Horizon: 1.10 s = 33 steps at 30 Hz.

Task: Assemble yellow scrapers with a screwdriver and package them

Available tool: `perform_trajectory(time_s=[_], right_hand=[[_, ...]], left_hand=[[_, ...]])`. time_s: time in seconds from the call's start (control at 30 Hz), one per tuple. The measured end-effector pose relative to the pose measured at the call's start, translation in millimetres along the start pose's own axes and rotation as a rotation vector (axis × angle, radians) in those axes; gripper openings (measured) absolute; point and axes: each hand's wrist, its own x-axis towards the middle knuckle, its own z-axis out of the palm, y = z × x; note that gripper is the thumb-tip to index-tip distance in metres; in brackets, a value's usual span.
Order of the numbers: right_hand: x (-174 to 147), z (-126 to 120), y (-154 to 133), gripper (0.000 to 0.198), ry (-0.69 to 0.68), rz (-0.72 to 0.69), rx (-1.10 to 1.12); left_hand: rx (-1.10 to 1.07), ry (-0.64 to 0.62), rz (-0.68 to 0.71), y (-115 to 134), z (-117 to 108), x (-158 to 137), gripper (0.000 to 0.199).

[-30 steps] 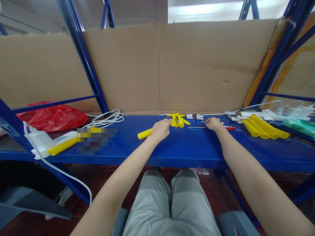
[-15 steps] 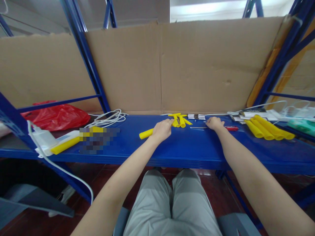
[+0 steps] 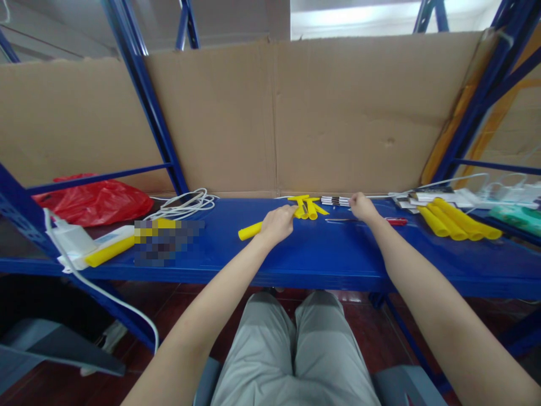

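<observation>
My left hand is wrapped round a yellow tube that lies low over the blue shelf, one end sticking out to the left. Just past its fingertips is a loose pile of short yellow tube pieces. My right hand is at the back of the shelf with its fingers closed, at the right end of a row of small white and black pieces. Whatever is between those fingers is hidden. A screwdriver with a red handle lies under my right wrist, its thin shaft pointing left.
More yellow tubes lie side by side at the right, before some flat white boxes. Coiled white cable, a red plastic bag and a white power strip are at the left. Cardboard walls the back.
My right hand has moved left and farther back, from the screwdriver's shaft up to the row of white and black pieces. My left hand and its tube have hardly moved.
</observation>
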Motion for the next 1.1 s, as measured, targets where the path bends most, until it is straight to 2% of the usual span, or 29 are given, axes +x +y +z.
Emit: perform_trajectory(time_s=[0.27, 0.5, 0.7, 0.93, 1.03, 1.1], right_hand=[[-10.6, 3.1, -23.5, 0.011, 0.038, -0.29, 0.218], [-27.1, 6.8, -48.3, 0.009, 0.052, -0.433, 0.337], [-41.1, 9.3, -68.5, 0.011, -0.004, -0.525, 0.399], [-41.5, 12.2, -68.4, 0.011, -0.01, -0.538, 0.413], [-40.7, 11.4, -66.4, 0.011, -0.004, -0.537, 0.403], [-40.4, 10.8, -65.8, 0.011, -0.001, -0.547, 0.406]], left_hand=[[-0.064, 0.031, -0.016, -1.3, 1.1, 0.0, 0.042], [-0.126, 0.074, -0.069, -2.4, -0.7, 1.3, 0.038], [-0.256, 0.195, -0.126, -10.3, -3.1, 3.3, 0.034], [-0.511, 0.36, -0.253, -24.9, -12.5, 13.9, 0.023], [-0.721, 0.465, -0.387, -29.1, -18.8, 22.7, 0.01], [-0.905, 0.493, -0.45, -26.8, -22.8, 27.3, 0.011]])
